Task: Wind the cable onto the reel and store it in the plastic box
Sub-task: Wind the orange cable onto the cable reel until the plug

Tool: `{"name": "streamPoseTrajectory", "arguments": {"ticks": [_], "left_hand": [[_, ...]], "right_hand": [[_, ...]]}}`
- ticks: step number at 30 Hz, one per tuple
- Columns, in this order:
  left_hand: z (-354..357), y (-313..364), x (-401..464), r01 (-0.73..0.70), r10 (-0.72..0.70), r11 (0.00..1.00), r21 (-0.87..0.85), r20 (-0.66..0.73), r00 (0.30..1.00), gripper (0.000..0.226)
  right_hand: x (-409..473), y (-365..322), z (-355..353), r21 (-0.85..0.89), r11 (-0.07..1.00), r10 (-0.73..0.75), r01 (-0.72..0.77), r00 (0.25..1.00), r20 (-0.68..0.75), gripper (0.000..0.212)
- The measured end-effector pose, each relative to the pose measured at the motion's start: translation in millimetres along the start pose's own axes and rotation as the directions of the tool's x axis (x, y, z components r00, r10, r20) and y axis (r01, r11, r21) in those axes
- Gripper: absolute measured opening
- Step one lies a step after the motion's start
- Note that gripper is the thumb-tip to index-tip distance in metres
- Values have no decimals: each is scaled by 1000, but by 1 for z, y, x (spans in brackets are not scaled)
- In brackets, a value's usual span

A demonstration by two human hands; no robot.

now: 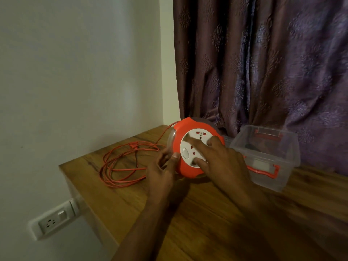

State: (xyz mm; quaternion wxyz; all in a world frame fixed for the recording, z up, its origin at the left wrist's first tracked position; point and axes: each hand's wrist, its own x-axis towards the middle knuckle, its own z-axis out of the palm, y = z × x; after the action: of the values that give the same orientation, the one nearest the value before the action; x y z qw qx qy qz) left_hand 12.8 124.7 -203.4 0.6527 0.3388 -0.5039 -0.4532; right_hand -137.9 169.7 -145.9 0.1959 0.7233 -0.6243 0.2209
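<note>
A: How many things are on the wooden table [216, 213]?

B: One reel [192, 149], one loose cable [122, 162], one plastic box [267, 157]. Two hands are at work, both on the reel.

A: Where does the reel stand?

B: Toward the back of the table, tilted up on its edge so that its white socket face [194, 147] looks at the camera. The rim is orange. It sits between the cable and the box, just beside the box.

A: And the hands?

B: The left hand [163, 170] grips the reel's left rim, thumb on the orange front, fingers curled behind. The right hand [224, 161] lies on the white face with its fingers spread and fairly straight, pressing on it; it grasps nothing.

A: The cable?

B: Orange, lying in several loose loops on the table left of the reel. One strand rises from the heap to the reel's upper left side. How much is wound inside I cannot tell.

A: What is in the box?

B: It is clear, open on top, with orange handles or clasps. Something dark shows through near the back, too dim to name. No reel or cable is in it.

A: Anything else?

B: One wall socket plate [54, 221] low on the white wall, and a purple patterned curtain [263, 63] behind the table.
</note>
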Motion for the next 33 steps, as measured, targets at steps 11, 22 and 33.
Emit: {"name": "streamPoseTrajectory", "arguments": {"ticks": [11,22,33], "left_hand": [[3,3,-2,-13,13,1000,10,-27,1000,27],[-1,2,1,13,-14,1000,-22,-73,997,35],[0,2,0,14,-14,1000,-3,-23,1000,23]], "right_hand": [[1,-12,1,91,976,206,-198,975,-87,55],[1,5,-9,72,980,-192,188,980,47,52],[-3,2,-4,-7,990,-141,141,989,40,69]]}}
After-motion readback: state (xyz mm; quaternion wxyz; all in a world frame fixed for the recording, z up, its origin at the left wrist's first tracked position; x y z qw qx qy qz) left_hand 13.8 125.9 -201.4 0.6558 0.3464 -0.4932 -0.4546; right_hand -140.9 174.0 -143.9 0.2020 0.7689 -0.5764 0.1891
